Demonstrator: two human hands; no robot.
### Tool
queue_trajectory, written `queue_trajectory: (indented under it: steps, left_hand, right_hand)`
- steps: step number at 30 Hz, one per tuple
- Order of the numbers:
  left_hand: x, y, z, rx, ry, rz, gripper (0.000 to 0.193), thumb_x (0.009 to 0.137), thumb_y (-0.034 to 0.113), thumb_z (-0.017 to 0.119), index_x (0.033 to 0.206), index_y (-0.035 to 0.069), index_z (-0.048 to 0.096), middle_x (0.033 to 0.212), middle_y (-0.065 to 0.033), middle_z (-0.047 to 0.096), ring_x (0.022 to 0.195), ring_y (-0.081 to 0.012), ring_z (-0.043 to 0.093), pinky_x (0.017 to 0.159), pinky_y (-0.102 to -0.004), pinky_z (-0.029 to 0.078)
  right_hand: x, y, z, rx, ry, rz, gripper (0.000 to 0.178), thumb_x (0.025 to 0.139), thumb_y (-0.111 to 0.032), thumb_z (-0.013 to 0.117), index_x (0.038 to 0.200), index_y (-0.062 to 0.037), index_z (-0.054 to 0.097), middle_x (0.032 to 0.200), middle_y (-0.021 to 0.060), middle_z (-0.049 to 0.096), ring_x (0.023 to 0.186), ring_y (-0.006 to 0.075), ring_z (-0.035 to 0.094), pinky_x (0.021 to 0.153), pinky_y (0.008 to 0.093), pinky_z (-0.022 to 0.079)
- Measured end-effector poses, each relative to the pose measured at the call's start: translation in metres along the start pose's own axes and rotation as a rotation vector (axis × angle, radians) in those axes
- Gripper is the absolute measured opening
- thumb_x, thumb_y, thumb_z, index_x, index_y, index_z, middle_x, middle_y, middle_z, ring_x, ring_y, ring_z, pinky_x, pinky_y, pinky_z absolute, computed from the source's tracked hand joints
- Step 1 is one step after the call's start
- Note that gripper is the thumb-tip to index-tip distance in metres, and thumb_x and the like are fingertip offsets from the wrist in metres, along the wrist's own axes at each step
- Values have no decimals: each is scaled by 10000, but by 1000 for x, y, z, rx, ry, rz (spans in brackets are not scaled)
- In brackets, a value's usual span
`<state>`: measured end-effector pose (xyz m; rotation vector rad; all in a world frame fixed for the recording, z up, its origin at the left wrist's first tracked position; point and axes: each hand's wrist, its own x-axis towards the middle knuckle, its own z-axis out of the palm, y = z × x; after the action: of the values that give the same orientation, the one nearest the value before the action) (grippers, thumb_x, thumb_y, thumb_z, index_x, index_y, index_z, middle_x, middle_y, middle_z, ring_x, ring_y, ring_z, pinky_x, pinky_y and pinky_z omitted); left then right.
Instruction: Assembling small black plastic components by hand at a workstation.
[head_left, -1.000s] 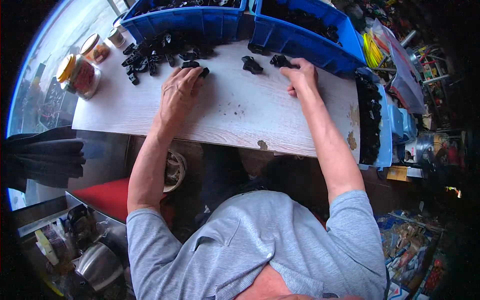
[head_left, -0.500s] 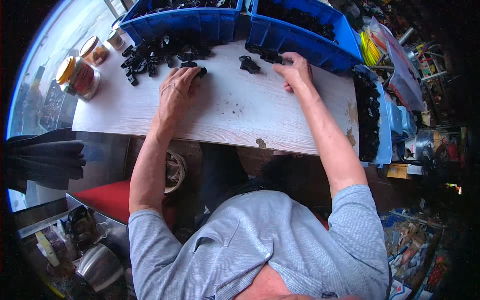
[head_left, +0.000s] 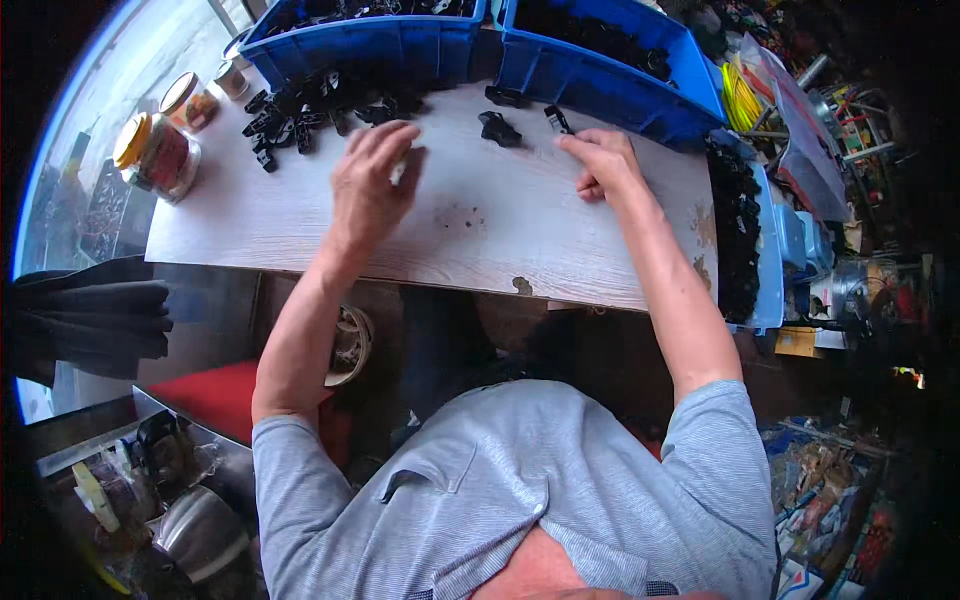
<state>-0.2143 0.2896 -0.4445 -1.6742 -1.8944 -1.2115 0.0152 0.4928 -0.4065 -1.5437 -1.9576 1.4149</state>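
My left hand [head_left: 372, 182] hovers above the white wood-grain table [head_left: 330, 230], fingers curved and apart from the thumb, with nothing visible between them. Just beyond it lies a heap of small black clip-like plastic parts [head_left: 300, 115]. Over the right half of the table is my right hand [head_left: 605, 165], its index finger stretched out and the other fingers curled under. That fingertip is close to a black part with a pale face [head_left: 557, 120]; whether they touch I cannot tell. Left of it are a chunky black part [head_left: 499, 130] and another dark part [head_left: 507, 97].
Two blue bins [head_left: 370, 48] [head_left: 600, 75] of black parts stand along the table's far edge. A lighter blue tray [head_left: 768, 260] of parts sits at the right. Jars [head_left: 160, 155] [head_left: 188, 102] stand at the left, and a bucket [head_left: 350, 345] is below the table.
My left hand has lifted back from the heap, and the black part at its fingers no longer shows there. My right hand has drawn slightly back, away from the pale-faced part.
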Motion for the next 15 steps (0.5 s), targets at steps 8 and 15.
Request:
queue_trajectory:
  steps: [8,15]
  left_hand:
    - [31,68,78,-94,-303,189,469,810,47,640,1266,153,613,1316,-123,583,1208,-341,523,973,-429,491]
    - [28,58,89,-127,-473,215,465,730,94,729,1186,91,637,1105,-54,671,1122,-308,550,927,-437,470]
  right_hand:
    - [-20,20,-8,243,-279,8,321,827,-342,747,737,-82,584,501,51,526,406,187,565,381,321,488]
    - [-28,15,-6,231,-292,20,271,807,-312,726,774,-67,614,466,61,516,399,193,576,373,330,489]
